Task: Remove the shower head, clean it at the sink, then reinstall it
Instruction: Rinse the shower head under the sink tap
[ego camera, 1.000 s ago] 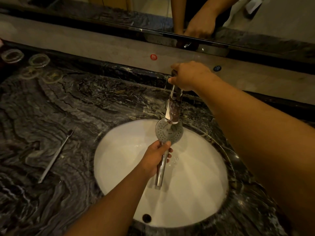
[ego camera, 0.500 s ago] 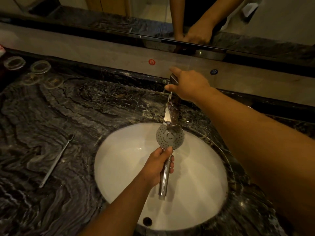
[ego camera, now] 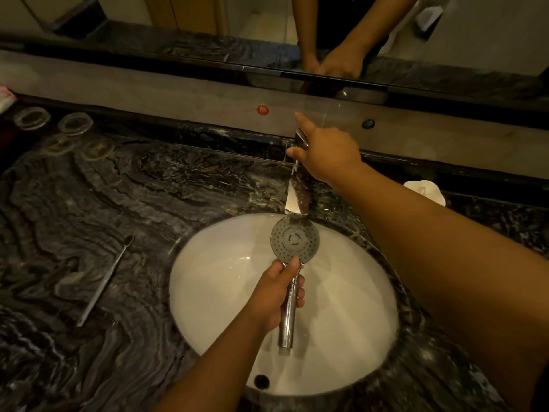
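My left hand (ego camera: 274,295) is clenched around the chrome handle of the shower head (ego camera: 295,239), its holed face just above my thumb, over the white sink (ego camera: 350,316). Past it, my right hand (ego camera: 325,153) rests on the tap (ego camera: 297,191), forefinger stretched out; whether it grips, I cannot tell.
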Demonstrator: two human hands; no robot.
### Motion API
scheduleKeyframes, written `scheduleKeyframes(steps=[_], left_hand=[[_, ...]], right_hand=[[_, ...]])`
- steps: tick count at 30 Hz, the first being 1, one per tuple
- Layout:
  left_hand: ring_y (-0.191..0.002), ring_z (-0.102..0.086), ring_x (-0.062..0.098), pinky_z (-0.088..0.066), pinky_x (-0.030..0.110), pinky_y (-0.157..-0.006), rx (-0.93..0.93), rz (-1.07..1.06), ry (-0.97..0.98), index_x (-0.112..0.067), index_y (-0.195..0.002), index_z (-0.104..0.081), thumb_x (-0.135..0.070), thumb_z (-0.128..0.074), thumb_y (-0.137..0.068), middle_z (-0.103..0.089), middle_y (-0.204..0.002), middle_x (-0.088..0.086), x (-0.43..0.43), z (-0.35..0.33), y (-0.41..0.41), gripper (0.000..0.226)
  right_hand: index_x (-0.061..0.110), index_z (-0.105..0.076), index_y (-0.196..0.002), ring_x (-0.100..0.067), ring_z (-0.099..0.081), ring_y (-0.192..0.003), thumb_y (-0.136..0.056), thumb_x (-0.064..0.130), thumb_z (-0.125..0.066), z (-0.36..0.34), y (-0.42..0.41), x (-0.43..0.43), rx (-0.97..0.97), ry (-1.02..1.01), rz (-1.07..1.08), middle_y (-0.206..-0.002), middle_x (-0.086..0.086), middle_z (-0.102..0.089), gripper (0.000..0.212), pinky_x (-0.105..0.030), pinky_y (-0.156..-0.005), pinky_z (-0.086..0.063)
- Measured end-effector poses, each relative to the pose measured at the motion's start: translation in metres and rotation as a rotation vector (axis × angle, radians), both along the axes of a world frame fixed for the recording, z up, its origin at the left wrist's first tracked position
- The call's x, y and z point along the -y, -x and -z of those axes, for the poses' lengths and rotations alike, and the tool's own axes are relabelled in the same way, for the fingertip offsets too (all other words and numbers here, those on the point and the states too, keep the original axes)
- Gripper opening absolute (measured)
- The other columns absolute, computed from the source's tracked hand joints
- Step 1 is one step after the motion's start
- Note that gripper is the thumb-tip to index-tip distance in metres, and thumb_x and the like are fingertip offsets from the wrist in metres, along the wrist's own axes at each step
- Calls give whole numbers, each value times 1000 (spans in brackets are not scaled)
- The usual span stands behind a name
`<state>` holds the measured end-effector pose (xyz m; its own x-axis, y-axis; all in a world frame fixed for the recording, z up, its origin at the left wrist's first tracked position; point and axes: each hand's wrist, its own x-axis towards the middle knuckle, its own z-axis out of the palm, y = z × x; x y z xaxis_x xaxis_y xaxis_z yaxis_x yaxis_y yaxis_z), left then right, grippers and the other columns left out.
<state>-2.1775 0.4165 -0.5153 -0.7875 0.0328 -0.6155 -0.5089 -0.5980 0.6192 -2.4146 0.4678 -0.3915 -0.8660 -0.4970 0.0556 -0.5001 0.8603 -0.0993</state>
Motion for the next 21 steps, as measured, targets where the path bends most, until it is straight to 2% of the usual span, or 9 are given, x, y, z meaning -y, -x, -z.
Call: scheduleKeyframes(steps=[3, 6, 10, 13, 16, 19, 21], left_hand=[[-60, -52, 18, -47, 29, -54, 6, 6, 38, -8, -113, -58, -36, -63, -94, -58, -75, 9, 2, -7, -8, 34], [-57, -53, 18, -47, 29, -53, 27, 26, 82, -7, -110, -59, -34, -63, -94, -58, -72, 9, 6, -16, -19, 32], [-55, -54, 17, -47, 28, -50, 44, 29, 132, -4, -112, -60, -32, -63, -95, -60, -72, 10, 12, -33, -33, 33], [-55, -54, 17, -47, 29, -51, 49, 5, 151, -2, -116, -59, -31, -61, -96, -60, -72, 10, 14, -49, -42, 35], [-56, -54, 17, -48, 29, -51, 29, -21, 150, -3, -116, -59, -32, -61, -96, -60, -72, 10, 17, -64, -50, 35], [-56, -55, 17, -48, 29, -51, -9, -15, 144, -5, -112, -61, -33, -62, -95, -62, -73, 10, 19, -70, -51, 33], [-58, -56, 17, -49, 29, -52, -55, -36, 148, -7, -107, -63, -35, -62, -94, -63, -75, 9, 15, -90, -64, 31]], right_hand=[[26, -7, -160, -37, -65, -92, -96, 62, -46, -4, -5, 0, 8, -43, 9, -113, -17, -68, 83, -37, -59, -41], [23, -1, -161, -40, -62, -103, -96, 63, -45, -8, -14, -2, 44, -61, 47, -129, -22, -58, 88, -40, -66, -44], [14, -1, -160, -40, -51, -123, -95, 55, -56, -9, -40, -16, 89, 1, 64, -145, -25, -41, 94, -46, -87, -50], [15, 2, -160, -41, -37, -137, -95, 50, -59, -8, -60, -33, 158, 65, 74, -155, -23, -29, 96, -50, -103, -46], [17, 2, -161, -40, -26, -147, -96, 44, -60, -7, -90, -49, 239, 220, 105, -165, -19, -12, 94, -51, -114, -38], [16, -4, -161, -34, -27, -148, -98, 46, -57, 5, -126, -64, 375, 398, 240, -166, -14, -15, 87, -47, -115, -35], [13, -21, -159, -33, -32, -147, -98, 48, -54, 2, -164, -78, 506, 496, 315, -163, -15, -26, 77, -49, -115, -35]])
